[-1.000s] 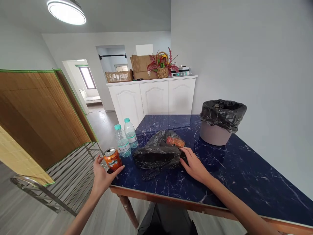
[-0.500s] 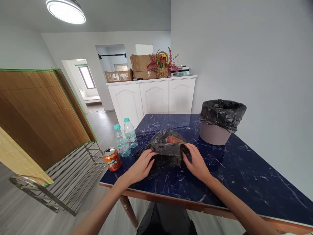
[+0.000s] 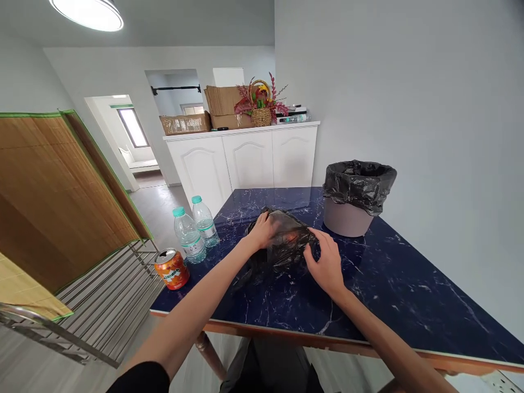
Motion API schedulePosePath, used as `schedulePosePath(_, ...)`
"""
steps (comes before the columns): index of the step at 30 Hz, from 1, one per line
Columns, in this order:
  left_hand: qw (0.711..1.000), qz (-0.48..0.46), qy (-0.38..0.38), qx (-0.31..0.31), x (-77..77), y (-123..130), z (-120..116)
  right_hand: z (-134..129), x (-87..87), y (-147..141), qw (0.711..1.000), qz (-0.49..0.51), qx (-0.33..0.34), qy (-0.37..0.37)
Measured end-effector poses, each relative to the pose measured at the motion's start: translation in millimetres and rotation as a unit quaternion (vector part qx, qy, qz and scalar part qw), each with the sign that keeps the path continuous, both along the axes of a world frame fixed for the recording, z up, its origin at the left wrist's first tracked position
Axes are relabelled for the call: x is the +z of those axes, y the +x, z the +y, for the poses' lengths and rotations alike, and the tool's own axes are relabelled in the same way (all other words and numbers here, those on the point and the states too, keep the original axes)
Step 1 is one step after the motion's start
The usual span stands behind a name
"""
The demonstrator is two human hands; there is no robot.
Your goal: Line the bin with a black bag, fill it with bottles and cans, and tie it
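Observation:
A crumpled black plastic bag (image 3: 286, 254) lies on the dark blue marbled table (image 3: 380, 284) in front of me. Through its thin film shows a reddish thing (image 3: 291, 236) whose kind I cannot make out. My left hand (image 3: 261, 232) grips the bag's far left part, its fingertips partly hidden by the plastic. On the right side, my right hand (image 3: 326, 265) holds the bag's edge between curled fingers and thumb. A lilac-grey bin (image 3: 346, 218) lined with a black bag stands beyond my right hand.
Two water bottles with teal caps (image 3: 189, 237) (image 3: 205, 224) and an orange Mirinda can (image 3: 172, 270) stand along the table's left edge. A metal rack (image 3: 110, 295) with a bamboo mat (image 3: 61, 191) is at left. Behind the table is a white cabinet (image 3: 249, 161).
My left hand has moved up and right, over the bag's far side, drawing the film across the reddish thing. My right hand stays at the bag's right edge. The view has shifted slightly.

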State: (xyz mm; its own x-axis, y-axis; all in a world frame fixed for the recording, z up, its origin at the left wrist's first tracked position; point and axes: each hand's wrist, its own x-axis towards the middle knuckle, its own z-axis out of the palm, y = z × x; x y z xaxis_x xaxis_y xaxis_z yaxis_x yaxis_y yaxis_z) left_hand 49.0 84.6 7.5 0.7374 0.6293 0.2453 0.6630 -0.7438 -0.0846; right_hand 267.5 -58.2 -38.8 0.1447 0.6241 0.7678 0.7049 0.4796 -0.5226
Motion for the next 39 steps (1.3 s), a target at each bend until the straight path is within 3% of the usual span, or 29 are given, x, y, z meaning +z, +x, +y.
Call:
schedulePosePath(4,0.996,0.030,-0.070,0.035,-3.4,21,9,3,-1.2,3,0.999,0.015,0.005,-0.035)
schedulePosePath(7,0.992,0.036,-0.107,0.046,-1.9,21,5,6,-2.9,6,0.998,0.024,0.000,-0.052)
schedulePosePath(17,0.986,-0.004,-0.169,-0.002,34.5,-26,-42,17,-11.6,16,0.993,0.075,-0.017,-0.092)
schedulePosePath(23,0.984,-0.043,-0.173,-0.028,38.7,-44,-78,23,-18.7,16,0.990,0.075,0.016,-0.119)
schedulePosePath(31,0.981,-0.087,-0.170,-0.041,23.8,-53,-97,28,-32.9,17,0.981,0.076,0.059,-0.170)
schedulePosePath(37,0.987,-0.136,-0.009,-0.087,21.9,-49,-112,29,-35.4,19,0.980,0.085,0.053,-0.171)
schedulePosePath(39,0.986,-0.108,-0.001,-0.126,22.4,-42,-116,29,-34.8,20,0.980,0.088,0.049,-0.172)
